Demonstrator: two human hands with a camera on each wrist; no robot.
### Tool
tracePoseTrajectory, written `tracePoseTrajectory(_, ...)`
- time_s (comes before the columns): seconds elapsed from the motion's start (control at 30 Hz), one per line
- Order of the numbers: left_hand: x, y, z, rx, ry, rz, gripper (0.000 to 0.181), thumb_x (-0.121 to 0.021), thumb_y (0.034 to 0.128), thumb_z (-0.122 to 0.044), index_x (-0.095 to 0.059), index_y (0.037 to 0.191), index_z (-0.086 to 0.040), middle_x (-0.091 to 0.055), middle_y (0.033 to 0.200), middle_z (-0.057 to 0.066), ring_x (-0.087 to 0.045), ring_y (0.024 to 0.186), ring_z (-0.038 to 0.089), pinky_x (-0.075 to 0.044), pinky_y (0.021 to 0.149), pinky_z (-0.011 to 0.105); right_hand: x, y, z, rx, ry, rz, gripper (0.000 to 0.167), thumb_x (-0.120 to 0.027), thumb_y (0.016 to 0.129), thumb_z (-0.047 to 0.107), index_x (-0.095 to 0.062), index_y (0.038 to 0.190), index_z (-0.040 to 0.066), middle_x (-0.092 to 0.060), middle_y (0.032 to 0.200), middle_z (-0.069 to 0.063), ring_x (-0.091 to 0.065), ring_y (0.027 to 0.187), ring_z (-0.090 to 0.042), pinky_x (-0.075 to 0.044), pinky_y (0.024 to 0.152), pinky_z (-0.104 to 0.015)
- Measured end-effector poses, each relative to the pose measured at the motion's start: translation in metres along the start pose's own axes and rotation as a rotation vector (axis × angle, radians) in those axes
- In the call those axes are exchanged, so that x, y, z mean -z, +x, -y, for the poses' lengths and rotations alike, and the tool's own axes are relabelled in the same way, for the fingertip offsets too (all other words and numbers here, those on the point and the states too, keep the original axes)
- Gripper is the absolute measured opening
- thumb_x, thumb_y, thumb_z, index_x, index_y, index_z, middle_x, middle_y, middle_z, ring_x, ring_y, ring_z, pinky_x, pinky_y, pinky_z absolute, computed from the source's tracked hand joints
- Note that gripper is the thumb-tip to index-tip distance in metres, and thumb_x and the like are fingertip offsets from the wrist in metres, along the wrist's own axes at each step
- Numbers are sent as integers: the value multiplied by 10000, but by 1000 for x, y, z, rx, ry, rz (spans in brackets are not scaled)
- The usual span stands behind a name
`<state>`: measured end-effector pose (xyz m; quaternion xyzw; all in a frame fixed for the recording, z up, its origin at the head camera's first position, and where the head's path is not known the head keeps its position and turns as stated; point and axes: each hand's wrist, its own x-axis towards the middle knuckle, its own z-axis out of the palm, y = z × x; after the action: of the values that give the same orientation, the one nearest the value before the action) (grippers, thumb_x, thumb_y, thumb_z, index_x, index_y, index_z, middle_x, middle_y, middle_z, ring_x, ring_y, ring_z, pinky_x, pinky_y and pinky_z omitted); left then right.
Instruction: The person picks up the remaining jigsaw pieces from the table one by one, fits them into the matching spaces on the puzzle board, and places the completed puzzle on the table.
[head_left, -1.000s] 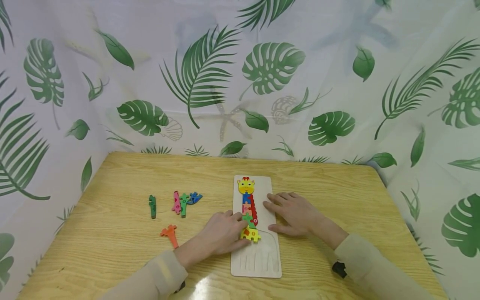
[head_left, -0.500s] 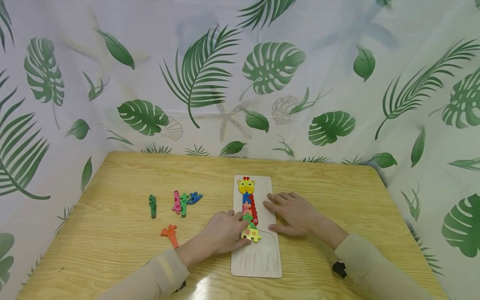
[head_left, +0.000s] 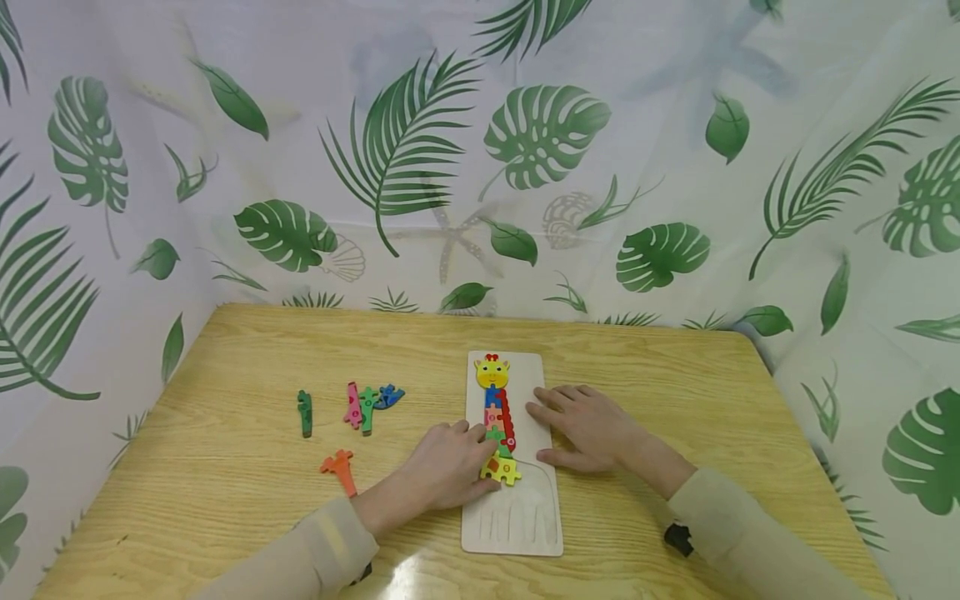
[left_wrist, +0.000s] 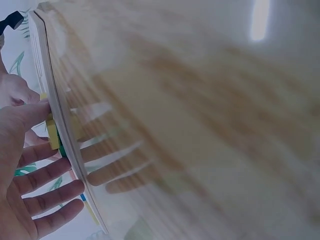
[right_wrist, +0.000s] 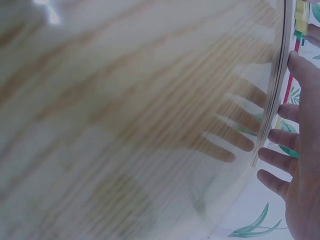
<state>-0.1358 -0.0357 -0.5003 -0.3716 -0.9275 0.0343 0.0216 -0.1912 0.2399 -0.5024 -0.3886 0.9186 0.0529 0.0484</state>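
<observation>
My left hand (head_left: 450, 462) pinches a yellow puzzle piece (head_left: 507, 471) marked with orange-red, over the middle of a pale wooden puzzle board (head_left: 517, 533). In the left wrist view, thumb and index finger are at the yellow piece (left_wrist: 52, 131), while the other fingers extend along the board's edge. Directly above it on the board lie a yellow giraffe head piece (head_left: 492, 373), blue, pink and green neck pieces, and a red strip (head_left: 507, 421). My right hand (head_left: 588, 429) rests at the board's right edge, fingers spread. Left fingers partly cover the yellow piece and a green one.
Loose pieces lie left on the wooden table (head_left: 225, 500): a dark green one (head_left: 305, 412), a pink one (head_left: 352, 407), a green one (head_left: 367, 412), a blue one (head_left: 388, 396) and an orange one (head_left: 342, 471). Leaf-patterned cloth (head_left: 450, 167) hangs behind the table.
The yellow piece has shifted very slightly under my left fingers. My right hand, the board and the loose pieces have kept their places.
</observation>
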Motion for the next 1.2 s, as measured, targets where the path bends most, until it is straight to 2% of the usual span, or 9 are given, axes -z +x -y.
tracePoseTrajectory(0.37, 0, 0, 0, 4, -17, 7, 511, -659, 948, -665, -728, 1201, -226, -744, 1162, -4, -695, 917, 161, -577, 714, 268, 1, -1, 0, 0, -5, -4, 774, -483, 1004, 709, -474, 1593, 207, -510, 1625, -105, -543, 1451, -350, -464, 1186, -563)
tracePoseTrajectory(0.87, 0, 1, -1, 11, -21, 0, 496, -668, 945, -662, -729, 1179, -228, -744, 1120, -11, -673, 872, 152, -572, 713, 260, 0, 0, 0, -7, 9, 3, 780, -472, 1002, 719, -474, 1594, 212, -506, 1629, -104, -532, 1461, -352, -451, 1196, -571)
tracePoseTrajectory(1.2, 0, -1, 0, 7, -32, 8, 512, -645, 960, -659, -712, 1211, -219, -746, 1178, 7, -703, 957, 185, -598, 759, 293, 3, -1, 1, -15, 7, 26, 783, -477, 1001, 714, -466, 1599, 208, -491, 1642, -101, -516, 1478, -350, -433, 1215, -564)
